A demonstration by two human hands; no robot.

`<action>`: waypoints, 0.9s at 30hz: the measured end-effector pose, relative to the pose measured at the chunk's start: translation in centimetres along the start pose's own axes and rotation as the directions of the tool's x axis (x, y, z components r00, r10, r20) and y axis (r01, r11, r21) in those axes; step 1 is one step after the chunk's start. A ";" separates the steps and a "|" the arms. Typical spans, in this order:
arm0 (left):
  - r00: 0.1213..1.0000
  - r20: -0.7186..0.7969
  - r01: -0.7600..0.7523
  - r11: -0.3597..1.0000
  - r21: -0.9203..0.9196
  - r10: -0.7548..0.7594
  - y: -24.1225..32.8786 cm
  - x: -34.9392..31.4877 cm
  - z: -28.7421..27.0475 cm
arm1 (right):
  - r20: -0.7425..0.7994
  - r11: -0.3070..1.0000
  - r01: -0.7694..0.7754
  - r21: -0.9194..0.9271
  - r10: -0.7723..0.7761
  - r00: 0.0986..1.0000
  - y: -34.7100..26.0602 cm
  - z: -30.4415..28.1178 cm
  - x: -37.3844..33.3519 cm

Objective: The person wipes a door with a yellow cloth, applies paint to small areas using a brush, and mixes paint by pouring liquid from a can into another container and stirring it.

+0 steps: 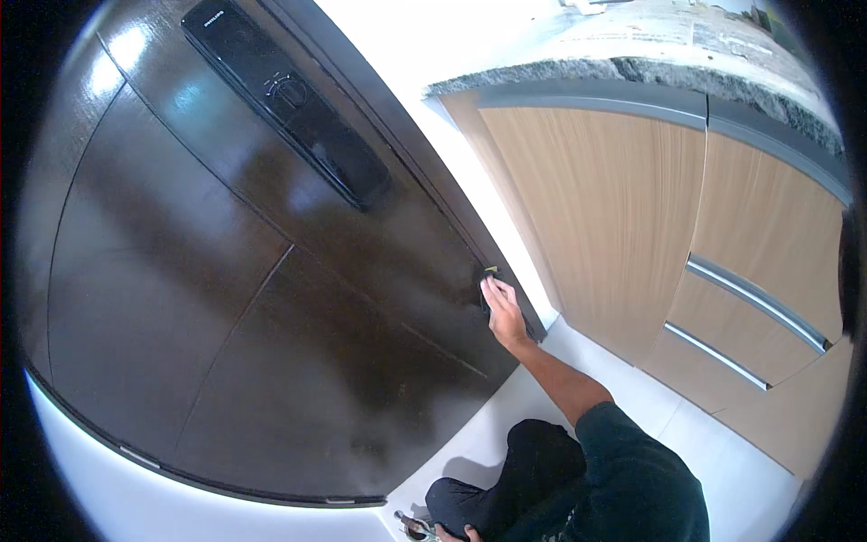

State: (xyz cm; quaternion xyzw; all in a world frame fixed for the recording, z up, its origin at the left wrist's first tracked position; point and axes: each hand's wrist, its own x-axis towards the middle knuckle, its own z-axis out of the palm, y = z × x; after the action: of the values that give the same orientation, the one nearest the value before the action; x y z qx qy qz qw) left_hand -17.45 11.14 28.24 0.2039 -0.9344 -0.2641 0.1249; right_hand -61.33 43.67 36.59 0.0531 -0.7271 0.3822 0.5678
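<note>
My right hand (504, 312) reaches out to the lower right edge of a dark brown door (262, 352). Its fingers are closed on a small dark pad (490, 272) with a yellow edge, pressed against the door's surface by the frame. Most of the pad is hidden under the fingers. At the bottom edge of the picture, part of my left hand (458, 534) shows beside my knee, its fingers against a small open container (416, 531) with a brush-like stick in it. The rest of that hand is cut off.
A black electronic lock (289, 99) is mounted high on the door. To the right stand wood-grain cabinets (596, 208) with metal handles (759, 302), under a rough-edged stone countertop (632, 68). White floor tiles (623, 366) lie between the door and the cabinets.
</note>
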 end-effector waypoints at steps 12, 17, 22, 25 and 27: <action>0.998 -0.048 -0.046 0.999 0.005 0.046 -1.3 1.2 2.2 | -0.056 0.977 0.023 0.214 -0.011 0.998 -10.1 7.9 12.3; 0.998 -0.052 -0.030 0.992 -0.120 0.024 -2.0 1.0 2.8 | -0.014 0.844 -0.496 0.205 0.510 0.860 -5.9 8.6 -5.1; 0.995 -0.094 -0.027 0.991 -0.133 0.014 -2.9 0.2 2.1 | 0.022 0.476 -0.863 0.169 0.874 0.486 -4.4 7.8 -6.8; 0.996 -0.072 0.033 0.992 -0.120 -0.042 -2.9 0.1 1.7 | -0.110 0.792 -0.569 0.222 0.600 0.793 -8.7 9.5 0.3; 0.998 -0.053 0.019 0.994 -0.110 -0.025 -2.8 0.2 1.4 | -0.155 0.831 -0.428 0.354 0.504 0.850 -11.6 9.5 6.4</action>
State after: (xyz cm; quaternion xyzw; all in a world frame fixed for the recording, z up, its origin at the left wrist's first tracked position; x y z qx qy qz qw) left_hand -17.27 9.53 25.58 0.2140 -0.9126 -0.3104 0.1583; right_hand -65.14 31.97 47.31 -0.0866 -0.5746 0.6214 0.5255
